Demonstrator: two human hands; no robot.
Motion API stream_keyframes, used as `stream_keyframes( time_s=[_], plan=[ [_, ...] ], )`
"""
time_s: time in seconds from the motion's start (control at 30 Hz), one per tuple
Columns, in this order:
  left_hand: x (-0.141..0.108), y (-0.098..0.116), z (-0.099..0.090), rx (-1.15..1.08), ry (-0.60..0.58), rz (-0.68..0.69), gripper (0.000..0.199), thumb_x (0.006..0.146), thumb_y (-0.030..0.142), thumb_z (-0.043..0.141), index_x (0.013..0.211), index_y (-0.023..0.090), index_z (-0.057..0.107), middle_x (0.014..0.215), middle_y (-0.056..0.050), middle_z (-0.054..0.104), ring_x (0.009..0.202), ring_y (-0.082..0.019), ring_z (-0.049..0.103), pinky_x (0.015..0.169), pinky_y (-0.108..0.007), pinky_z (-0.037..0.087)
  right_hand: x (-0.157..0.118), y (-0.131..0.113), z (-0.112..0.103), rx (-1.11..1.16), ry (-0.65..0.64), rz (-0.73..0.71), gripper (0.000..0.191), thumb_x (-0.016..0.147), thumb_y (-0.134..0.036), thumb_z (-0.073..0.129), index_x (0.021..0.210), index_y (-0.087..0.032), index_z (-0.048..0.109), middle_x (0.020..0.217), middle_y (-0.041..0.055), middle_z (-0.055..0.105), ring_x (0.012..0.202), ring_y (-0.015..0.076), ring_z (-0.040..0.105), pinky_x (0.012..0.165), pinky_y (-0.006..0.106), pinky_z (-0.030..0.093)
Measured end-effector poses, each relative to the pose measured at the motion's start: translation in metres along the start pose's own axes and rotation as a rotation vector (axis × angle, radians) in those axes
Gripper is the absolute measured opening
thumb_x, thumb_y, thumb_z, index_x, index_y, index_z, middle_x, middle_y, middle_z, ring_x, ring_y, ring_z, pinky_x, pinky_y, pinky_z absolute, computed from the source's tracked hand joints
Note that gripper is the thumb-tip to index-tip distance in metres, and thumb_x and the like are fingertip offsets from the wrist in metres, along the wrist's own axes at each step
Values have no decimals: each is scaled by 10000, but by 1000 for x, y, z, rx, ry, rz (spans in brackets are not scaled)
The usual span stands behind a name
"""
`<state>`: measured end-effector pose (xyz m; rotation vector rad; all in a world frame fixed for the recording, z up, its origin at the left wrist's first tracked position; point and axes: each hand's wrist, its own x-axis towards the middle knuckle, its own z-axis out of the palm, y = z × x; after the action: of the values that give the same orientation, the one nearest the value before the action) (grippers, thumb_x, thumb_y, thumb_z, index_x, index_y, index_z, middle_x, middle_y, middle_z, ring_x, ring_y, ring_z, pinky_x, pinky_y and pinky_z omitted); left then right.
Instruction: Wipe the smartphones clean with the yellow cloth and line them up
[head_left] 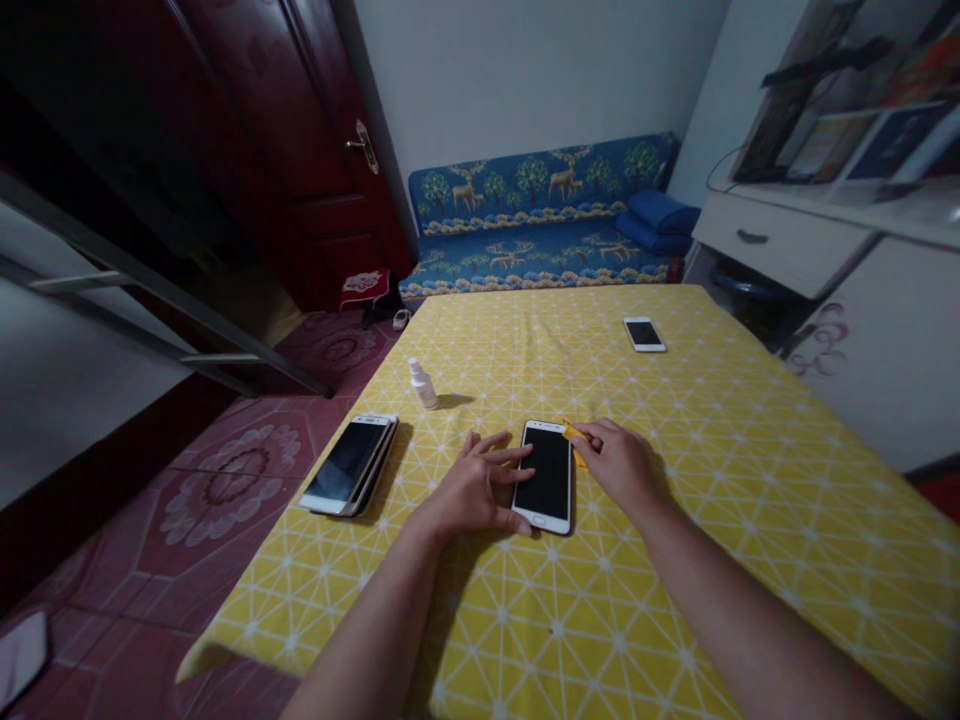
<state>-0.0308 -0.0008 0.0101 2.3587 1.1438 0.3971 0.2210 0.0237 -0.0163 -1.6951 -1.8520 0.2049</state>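
Head view. We locate the phone (pixel 553 490) on the table (pixel 600 650), between the left and right edges. It lies flat, screen up; its long axis runs from the near side toward the far edge, nearly square to that edge.

The left hand (pixel 480 485) is spread wide and grips nothing. It lies on the side of the phone toward the table's left edge. We see its fingers reach across the screen, with the thumb at the phone's near left corner.

The right hand (pixel 616 460) is narrowed to a pinch on a yellow piece (pixel 568 430); we cannot tell its material. This pinch sits at the phone's far right corner, so from the right hand the phone lies toward the table's left edge and nearer to us. The left hand covers more of the phone; the right is nearer its far end.

Along the table's left edge we find a stack (pixel 346 465) of phones. A bottle (pixel 424 385) stands upright beyond it, toward the far edge. Another phone (pixel 643 335) lies screen up near the far right corner, well apart from both hands.
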Motion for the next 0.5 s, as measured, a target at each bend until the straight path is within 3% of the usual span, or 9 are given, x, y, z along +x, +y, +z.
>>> stream_keyframes(
  time_s=[0.23,0.5],
  plan=[
    [5,6,14,74,118,-19,777,570,703,826,1235,324,697,1444,-56,583,1413,-348,415,1223,-633,-3,-3,-10,-8,-71,-43,28,196,878,-300,616,971,-270,786,886,28,739,706,162,633,609,284,378],
    [11,10,20,111,213,-24,805,578,757,782,1226,285,708,1416,-69,606,1352,-352,480,1220,-636,91,-3,-6,-4,-21,-32,-41,182,854,-247,616,930,-244,782,895,23,751,741,165,643,677,284,416]
  ],
)
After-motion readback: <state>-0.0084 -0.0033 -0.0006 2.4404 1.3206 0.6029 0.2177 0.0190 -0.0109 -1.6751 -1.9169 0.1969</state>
